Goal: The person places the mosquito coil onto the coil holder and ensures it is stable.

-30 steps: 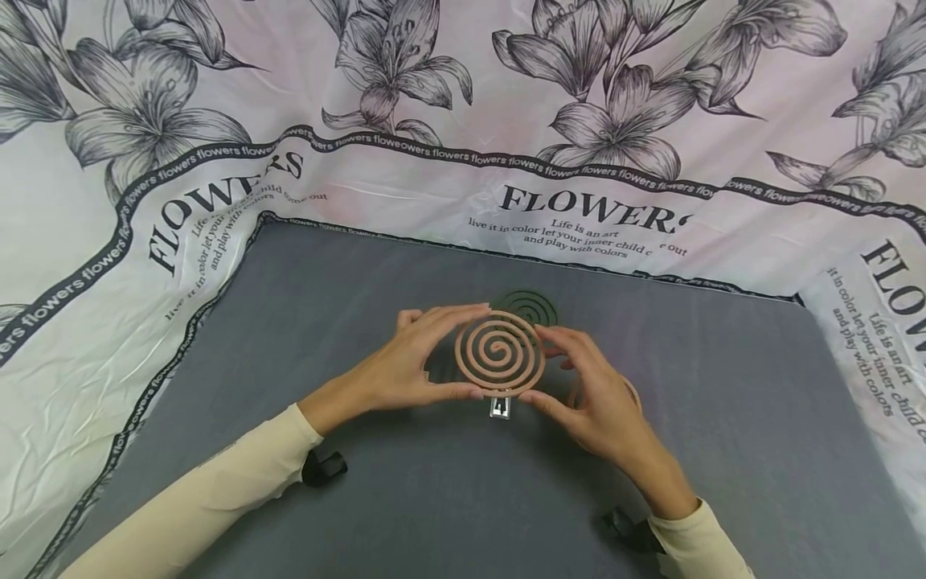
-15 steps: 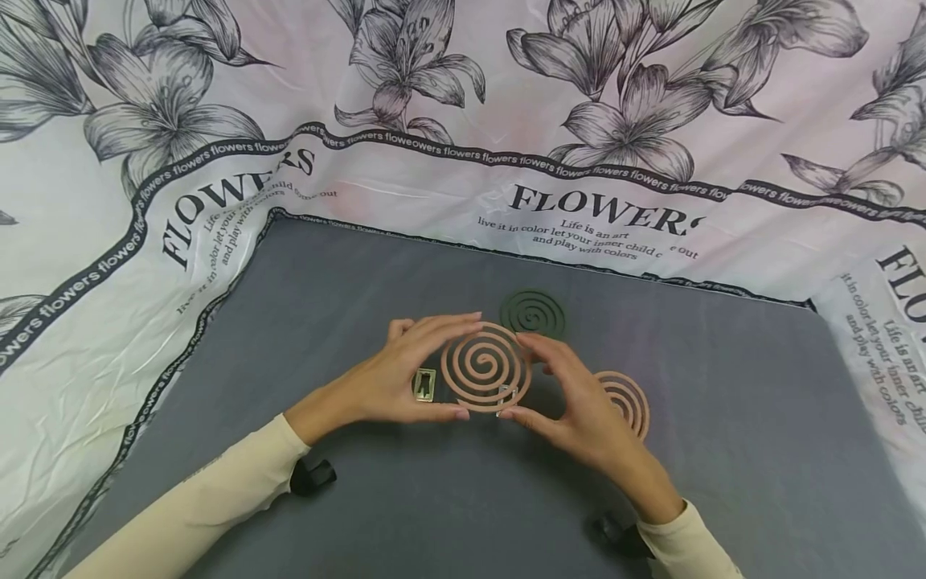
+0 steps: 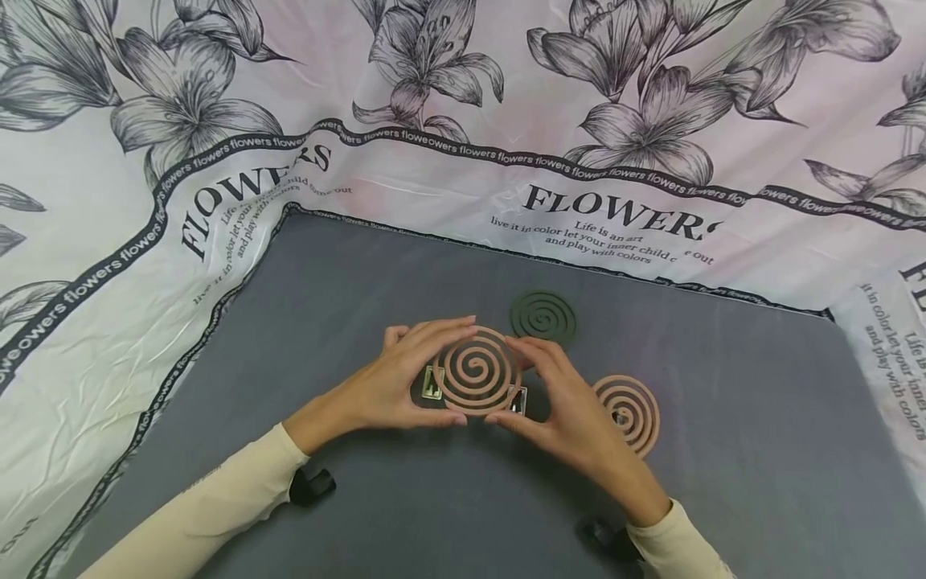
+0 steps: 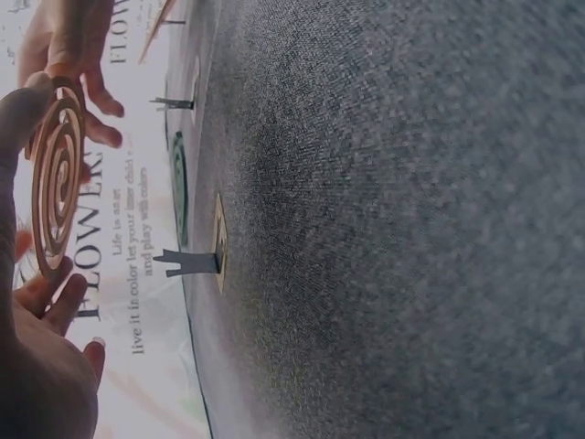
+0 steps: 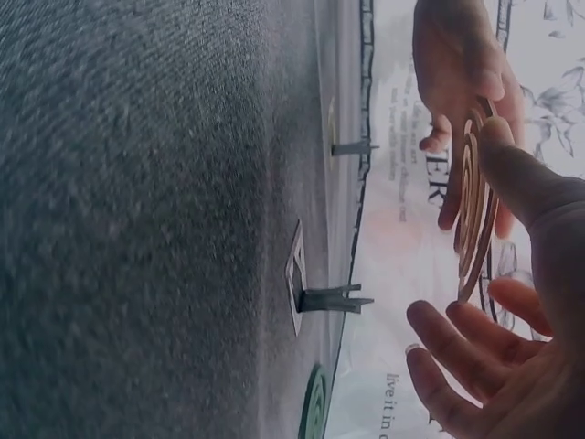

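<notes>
A brown spiral mosquito coil (image 3: 476, 370) is held up above the table by both hands. My left hand (image 3: 394, 382) grips its left side, thumb at the bottom edge and fingers along the top. On the opposite side my right hand (image 3: 567, 402) holds it the same way. In the left wrist view the coil (image 4: 59, 183) appears nearly edge-on, clear of the table. Below it stand two small metal coil stands with upright forked prongs: a gold one (image 3: 432, 383) by my left hand and a silver one (image 3: 518, 400) by my right.
A green mosquito coil (image 3: 543, 316) lies on the grey table (image 3: 347, 281) behind the hands. Another brown coil (image 3: 647, 418) sits to the right, partly behind my right hand. Flower-printed cloth (image 3: 434, 177) hangs along the back and sides.
Both hands have shifted left with the coil, which now hangs between the two stands. The gold stand and the other brown coil have come into view. The camera has turned slightly left.
</notes>
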Demonstrator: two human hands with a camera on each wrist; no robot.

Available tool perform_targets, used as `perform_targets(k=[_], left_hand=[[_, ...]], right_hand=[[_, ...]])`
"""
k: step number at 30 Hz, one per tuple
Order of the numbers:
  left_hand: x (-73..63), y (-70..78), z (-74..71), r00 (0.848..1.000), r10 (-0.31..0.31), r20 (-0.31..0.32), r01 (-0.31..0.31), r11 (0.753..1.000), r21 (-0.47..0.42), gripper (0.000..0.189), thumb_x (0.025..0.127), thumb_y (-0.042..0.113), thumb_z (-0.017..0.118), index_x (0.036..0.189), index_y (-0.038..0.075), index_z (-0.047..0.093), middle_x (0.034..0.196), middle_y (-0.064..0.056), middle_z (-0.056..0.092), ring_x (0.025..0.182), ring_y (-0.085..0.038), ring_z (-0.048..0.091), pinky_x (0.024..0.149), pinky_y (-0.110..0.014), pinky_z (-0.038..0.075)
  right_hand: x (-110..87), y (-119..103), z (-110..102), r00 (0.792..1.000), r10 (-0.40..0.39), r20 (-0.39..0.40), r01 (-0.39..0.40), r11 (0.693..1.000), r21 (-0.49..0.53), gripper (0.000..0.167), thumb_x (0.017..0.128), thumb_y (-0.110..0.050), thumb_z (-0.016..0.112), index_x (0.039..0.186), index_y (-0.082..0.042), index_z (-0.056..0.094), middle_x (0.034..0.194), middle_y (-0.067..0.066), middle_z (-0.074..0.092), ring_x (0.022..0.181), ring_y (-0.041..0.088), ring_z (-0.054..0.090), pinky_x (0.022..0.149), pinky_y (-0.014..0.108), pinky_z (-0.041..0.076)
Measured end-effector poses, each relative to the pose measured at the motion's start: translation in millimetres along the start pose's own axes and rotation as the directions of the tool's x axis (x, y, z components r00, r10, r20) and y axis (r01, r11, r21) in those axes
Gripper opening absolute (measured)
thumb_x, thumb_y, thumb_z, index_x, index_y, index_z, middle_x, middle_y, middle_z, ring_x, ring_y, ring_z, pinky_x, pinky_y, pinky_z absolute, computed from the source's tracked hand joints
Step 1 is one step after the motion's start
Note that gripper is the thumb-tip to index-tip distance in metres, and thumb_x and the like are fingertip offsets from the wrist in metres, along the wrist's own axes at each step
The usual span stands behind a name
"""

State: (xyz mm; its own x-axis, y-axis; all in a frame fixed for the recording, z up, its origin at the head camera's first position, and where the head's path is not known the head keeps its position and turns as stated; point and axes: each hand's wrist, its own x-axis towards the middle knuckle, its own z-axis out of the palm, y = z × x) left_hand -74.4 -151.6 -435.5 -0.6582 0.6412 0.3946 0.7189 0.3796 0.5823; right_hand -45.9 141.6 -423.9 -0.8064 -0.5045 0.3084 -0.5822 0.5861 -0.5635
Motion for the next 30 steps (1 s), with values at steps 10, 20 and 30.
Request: perform_targets(k=[10,20,30], left_hand=[[-5.7,-5.4,-2.4,1.000,-0.018,0.011,0.018,1.000,0.016,0.102,0.083,0.054,0.087,0.165,0.018,0.037,0.172,0.001,0.032,0.153,-0.017,0.035,0.098,-0.048,0.027],[-12.7,-9.7,-6.5,1.000,-0.017,0.013,0.016,0.999,0.037,0.102,0.085,0.054,0.085,0.166,0.020,0.035,0.172,0.000,0.032,0.153,-0.017,0.035,0.098,-0.048,0.028],[-27.7,-17.8,-11.3,0.997,-0.051,0.060,0.047,0.996,0.070,0.100,0.087,0.054,0.082,0.167,0.020,0.032,0.172,0.005,0.029,0.153,-0.015,0.034,0.098,-0.047,0.028]], right_hand=[[5.9,-3.9,7.9,1.000,0.002,-0.001,-0.002,1.000,-0.024,0.099,0.079,-0.049,0.093,0.161,-0.020,0.045,0.153,0.000,0.050,0.122,0.014,0.060,0.102,0.044,0.053],[11.1,-7.2,17.3,1.000,0.001,0.001,-0.001,0.998,-0.068,0.098,0.080,-0.052,0.092,0.160,-0.021,0.046,0.149,0.001,0.053,0.116,0.019,0.062,0.097,0.047,0.053],[16.6,-15.0,36.2,1.000,0.019,0.024,-0.015,0.991,-0.131,0.097,0.081,-0.059,0.088,0.159,-0.018,0.047,0.148,0.004,0.054,0.122,0.023,0.062,0.101,0.052,0.051]])
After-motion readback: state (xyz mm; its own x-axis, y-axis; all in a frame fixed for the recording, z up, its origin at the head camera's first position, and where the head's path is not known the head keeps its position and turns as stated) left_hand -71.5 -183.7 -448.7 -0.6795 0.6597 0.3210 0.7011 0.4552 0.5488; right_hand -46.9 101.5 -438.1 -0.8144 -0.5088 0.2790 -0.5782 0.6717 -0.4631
